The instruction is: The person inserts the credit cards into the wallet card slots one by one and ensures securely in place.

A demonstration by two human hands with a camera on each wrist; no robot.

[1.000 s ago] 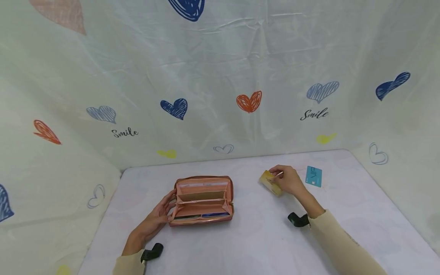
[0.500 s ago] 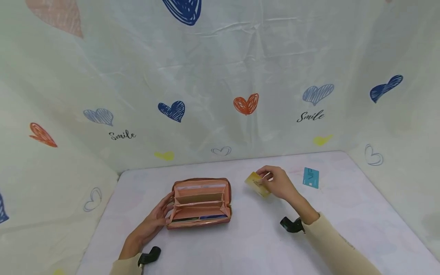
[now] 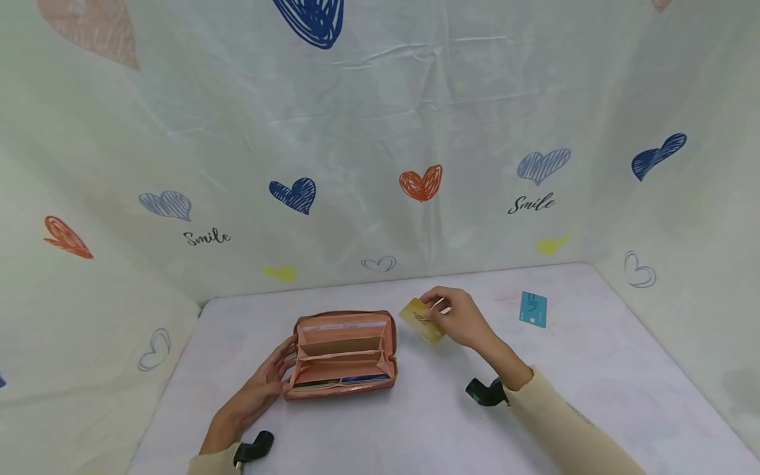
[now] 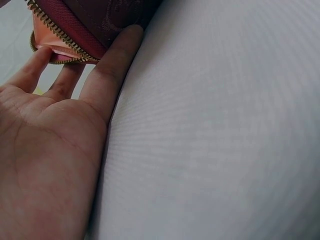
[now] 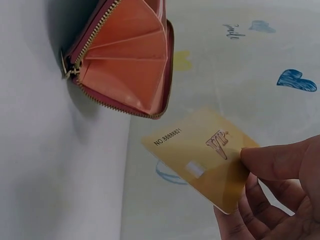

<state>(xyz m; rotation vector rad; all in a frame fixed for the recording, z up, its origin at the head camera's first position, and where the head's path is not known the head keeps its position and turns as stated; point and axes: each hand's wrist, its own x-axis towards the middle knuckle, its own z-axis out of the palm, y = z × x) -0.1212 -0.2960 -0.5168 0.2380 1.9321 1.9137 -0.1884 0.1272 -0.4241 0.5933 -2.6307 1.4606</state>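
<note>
An unzipped pink wallet stands gaping on the table, its inner pockets showing and cards tucked in the near pocket. At its left end my left hand holds it; in the left wrist view one finger lies along the dark outer face, with others at the zipped edge. My right hand pinches a gold VIP card by one edge, just right of the wallet. In the right wrist view the card is tilted in the air, a corner toward the wallet's open end.
A blue VIP card lies on the white table at the far right. A pale sheet printed with hearts rises behind the table and at its sides. Black wrist cameras stick out from both sleeves.
My right hand has carried the gold card leftward, close to the wallet's right end. My left hand stays at the wallet. The head view has shifted slightly.
</note>
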